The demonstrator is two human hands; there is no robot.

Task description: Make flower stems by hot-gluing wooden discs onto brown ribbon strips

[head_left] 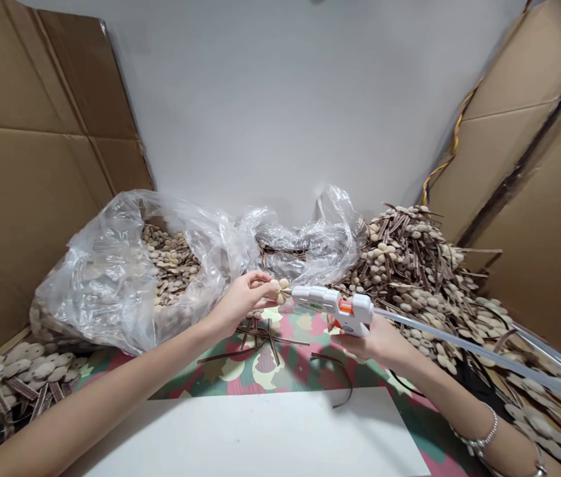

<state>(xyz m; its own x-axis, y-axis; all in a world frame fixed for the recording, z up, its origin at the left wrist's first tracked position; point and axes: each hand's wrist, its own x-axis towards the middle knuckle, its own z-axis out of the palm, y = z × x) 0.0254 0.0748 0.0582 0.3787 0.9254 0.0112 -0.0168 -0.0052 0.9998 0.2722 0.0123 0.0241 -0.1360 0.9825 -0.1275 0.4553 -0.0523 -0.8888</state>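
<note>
The work looks well under way but unfinished, judging by the stock on both sides. The largest share is the pile (409, 258) on the right, where pale petals and brown ribbons lie mixed; many seem already joined into clusters, though single joins are too small to check. On the left, a clear bag (106, 265) gapes around many loose-looking discs (171, 265), which I take for parts not yet used. A smaller heap (22, 371) in the near left corner also shows ribbons among its petals.

Between these, the right hand (382, 338) is wrapped around a white glue gun (314, 299), a long glue stick (459, 344) running out of its back. The left hand (243, 295) pinches a small flower (280, 289) by its edge, above the middle of the table and right at the nozzle; whether the two touch I cannot tell. This one piece appears to be mid-gluing.

As for the room, a plain grey wall (285, 99) stands behind, with cardboard (26, 165) upright at left and more at right. A twisted yellow cord (454, 146) hangs by the right-hand sheet. A patterned cloth (201, 371) covers the table, and a white board (260, 437) lies on its near part. Smallest are the cut strips (274, 344), crossed over one another on the cloth below the flower.
</note>
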